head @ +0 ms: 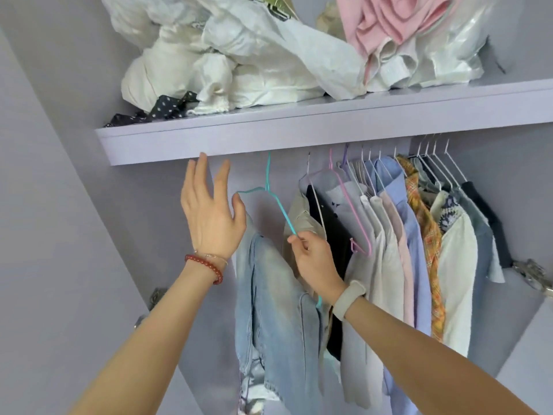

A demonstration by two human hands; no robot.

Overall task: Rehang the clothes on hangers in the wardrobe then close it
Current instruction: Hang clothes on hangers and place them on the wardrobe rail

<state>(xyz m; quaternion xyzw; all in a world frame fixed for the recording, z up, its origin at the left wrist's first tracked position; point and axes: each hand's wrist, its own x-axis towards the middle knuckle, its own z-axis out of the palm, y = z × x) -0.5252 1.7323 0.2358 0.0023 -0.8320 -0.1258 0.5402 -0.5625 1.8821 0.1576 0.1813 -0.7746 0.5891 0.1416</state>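
Open lane at nine o'clock: bare lilac wardrobe wall [59, 205] runs down the left, nothing hanging there. At twelve, the shelf edge [299, 127] caps the space just above the left hand [209, 217], whose spread fingertips sit close under it. Dead centre, the teal hanger [278, 205] with light denim [269, 295] fills the gap, and the right hand [314, 262] pinches its sloping arm. From one to three o'clock it's packed: the pink hanger [350, 211] touches the row of shirts [419, 250], shoulder to shoulder. Far at three, bare back panel shows beside the last dark garment [490, 223]. Above the shelf, bundled bags [239, 64] crowd the top.
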